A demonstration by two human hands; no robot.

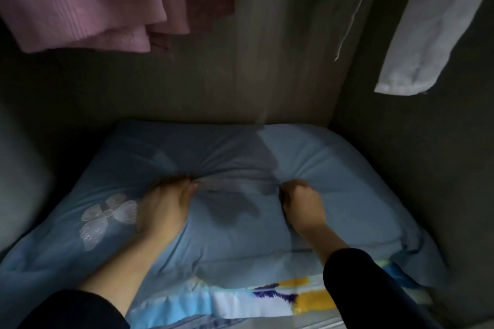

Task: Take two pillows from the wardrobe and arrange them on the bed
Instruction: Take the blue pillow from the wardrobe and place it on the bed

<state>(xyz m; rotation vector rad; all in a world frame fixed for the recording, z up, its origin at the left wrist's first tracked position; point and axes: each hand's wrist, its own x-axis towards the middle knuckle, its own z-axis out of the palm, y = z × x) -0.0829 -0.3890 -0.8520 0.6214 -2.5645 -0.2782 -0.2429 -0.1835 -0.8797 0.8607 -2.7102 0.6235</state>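
Inside the wardrobe (267, 61), both hands (left hand (163, 211), right hand (302, 205)) gripping blue pillow (235, 227)

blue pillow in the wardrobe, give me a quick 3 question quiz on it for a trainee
1. True or false: both hands are gripping the blue pillow.
2. What hangs above the pillow on the left side of the head view?
A. a pink garment
B. a yellow bag
C. a wire basket
3. Fill in: the pale flower motif on the pillow lies beside the ___ hand.

Key
1. True: the left hand and the right hand each bunch the cover in closed fingers.
2. A: the pink garment; a white cloth hangs on the right.
3. left
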